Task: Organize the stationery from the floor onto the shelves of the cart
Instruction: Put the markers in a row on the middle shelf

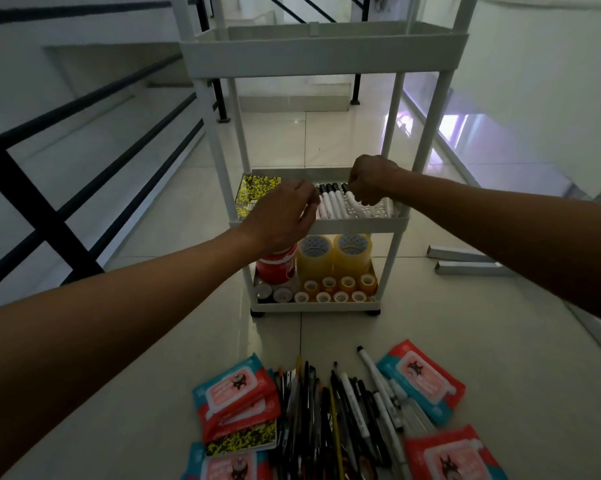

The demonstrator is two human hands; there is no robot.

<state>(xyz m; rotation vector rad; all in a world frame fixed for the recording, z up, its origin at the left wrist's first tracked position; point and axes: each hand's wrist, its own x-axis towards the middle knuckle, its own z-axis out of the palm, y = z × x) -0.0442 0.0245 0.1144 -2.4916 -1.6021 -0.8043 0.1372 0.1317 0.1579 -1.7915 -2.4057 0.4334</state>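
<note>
Both hands over cart (321,220) mid shelf: right hand (370,180) grips white marker (356,202), left hand (285,216) beside marker row (332,200); pens (326,410) on floor.

Glossy pale floor tiles (465,341); black stair railing (49,188) left; dim light.

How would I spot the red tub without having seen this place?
Find the white cart and look at its bottom shelf. The red tub stands at the left end, beside two big clear tape rolls; it is the only red thing on the cart.
</note>
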